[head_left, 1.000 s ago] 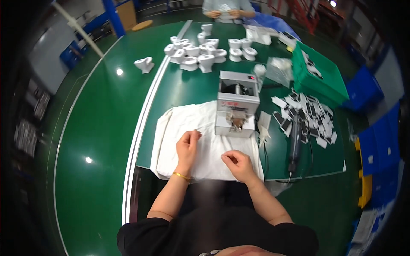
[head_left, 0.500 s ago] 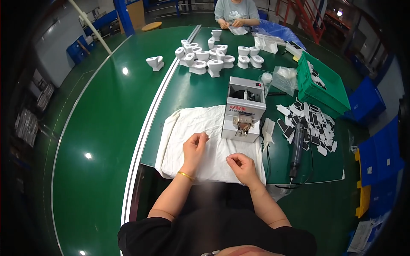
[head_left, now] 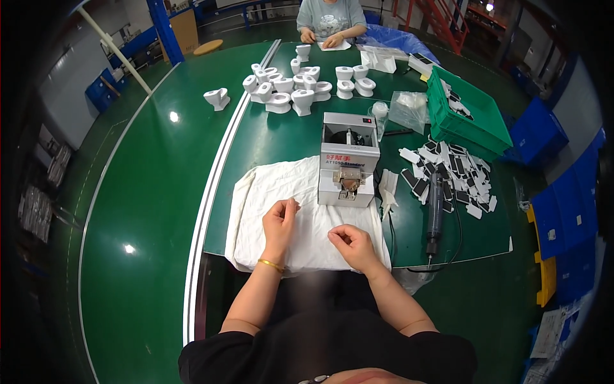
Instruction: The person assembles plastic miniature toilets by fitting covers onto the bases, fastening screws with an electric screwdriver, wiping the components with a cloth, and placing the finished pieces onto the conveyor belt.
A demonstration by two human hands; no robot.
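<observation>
My left hand (head_left: 279, 223) hovers over or rests on a folded white cloth (head_left: 268, 182), its fingers curled closed and the thumb along the top. To its right, my right hand (head_left: 354, 246) is also curled closed near the cloth's front edge. What either hand holds, if anything, is hidden in the fingers. Just beyond them stands a silver box-shaped screw feeder (head_left: 347, 160), touched by neither hand. An electric screwdriver (head_left: 435, 214) with a dark body and a cord lies to the right, beside a heap of small black-and-white flat parts (head_left: 457, 173).
Several white miniature toilets (head_left: 278, 102) stand at the far left of the green table, one apart (head_left: 217, 98) across the white rail. A green crate (head_left: 470, 118) holds more flat parts. Near it are a clear plastic bag (head_left: 408, 110) and bottle (head_left: 380, 118). A co-worker (head_left: 331, 25) sits opposite.
The whole view has shifted, so the table things appear further left. My hands keep nearly the same closed pose over the cloth. The co-worker's hands have moved over the white sheet.
</observation>
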